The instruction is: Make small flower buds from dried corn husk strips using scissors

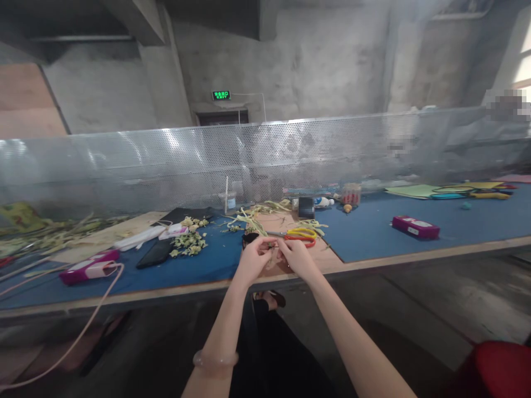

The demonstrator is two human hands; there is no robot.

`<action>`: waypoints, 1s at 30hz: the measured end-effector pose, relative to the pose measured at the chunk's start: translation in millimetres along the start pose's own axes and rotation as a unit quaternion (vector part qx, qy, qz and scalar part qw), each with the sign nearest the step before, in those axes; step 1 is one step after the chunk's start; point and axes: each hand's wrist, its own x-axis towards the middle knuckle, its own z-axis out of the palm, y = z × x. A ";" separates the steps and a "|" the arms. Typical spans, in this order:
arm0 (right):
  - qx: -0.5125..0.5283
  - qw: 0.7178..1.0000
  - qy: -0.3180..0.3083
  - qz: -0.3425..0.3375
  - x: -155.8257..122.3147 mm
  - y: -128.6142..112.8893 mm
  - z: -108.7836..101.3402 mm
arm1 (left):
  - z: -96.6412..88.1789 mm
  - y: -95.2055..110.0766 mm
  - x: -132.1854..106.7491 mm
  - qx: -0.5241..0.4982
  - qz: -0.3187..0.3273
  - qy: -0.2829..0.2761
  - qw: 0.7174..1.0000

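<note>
At the table's front edge, my left hand (256, 257) and my right hand (297, 257) meet with fingertips pinched close together. A tiny dark, thin piece (272, 246) shows between them, too small to name. Just behind my right hand lies a pair of scissors (301, 234) with yellow and red handles, on a tan board (327, 255). A small dark object (249, 238) sits by my left hand, partly hidden by it. Pale green fabric-like strips (254, 222) are strewn at the back of the board.
Left on the blue table (224, 260) are small cream-green flowers (188, 243), a black phone (155, 253) and a purple box with a cable (89, 268). Another purple box (415, 227) lies right. A perforated metal screen (265, 160) runs along the back.
</note>
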 end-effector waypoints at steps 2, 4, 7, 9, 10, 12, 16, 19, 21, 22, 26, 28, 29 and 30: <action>0.001 1.000 0.001 0.005 -0.2 1.5 -0.3 | 0.1 -1.3 0.0 0.004 0.003 0.000 1.000; 0.001 1.000 0.005 0.009 -0.6 2.4 -1.2 | 0.5 -3.3 0.8 0.004 0.003 -0.001 1.000; 0.001 1.000 0.011 0.013 -1.4 2.8 -2.6 | 1.8 -7.0 2.8 0.009 0.001 0.007 1.000; 0.001 1.000 0.010 0.014 -2.1 2.7 -3.1 | 2.7 -8.9 4.1 0.017 -0.001 0.019 1.000; 0.004 1.000 0.008 0.014 -2.6 2.6 -3.3 | 3.1 -9.6 4.5 0.021 -0.004 0.025 0.999; 0.019 1.000 -0.002 0.014 -3.6 2.3 -3.3 | 3.5 -10.2 4.8 0.027 -0.010 0.028 0.999; 0.067 0.997 -0.015 0.023 -5.1 1.9 -2.7 | 3.4 -8.9 3.9 0.036 -0.010 0.022 0.999; 0.083 0.996 -0.011 0.034 -5.2 2.6 -2.0 | 3.4 -6.6 3.1 0.041 -0.002 0.020 0.999; 0.086 0.996 -0.004 0.038 -4.9 3.7 -1.3 | 3.3 -4.9 2.5 0.045 0.000 0.021 0.999; 0.088 0.995 0.000 0.038 -4.7 4.3 -0.9 | 3.2 -4.0 2.2 0.046 0.000 0.022 0.999; 0.080 0.996 0.015 0.032 -3.9 5.8 0.1 | 2.3 -1.2 0.9 0.057 -0.007 0.025 0.998; 0.069 0.997 0.033 0.017 -4.1 5.1 0.1 | 1.8 0.1 0.3 0.057 -0.009 0.019 0.998; 0.062 0.997 0.042 0.008 -4.3 4.3 0.0 | 1.7 0.8 0.0 0.054 -0.008 0.015 0.998; 0.058 0.997 0.049 0.001 -4.6 3.5 -0.2 | 1.6 1.5 -0.3 0.050 -0.006 0.012 0.999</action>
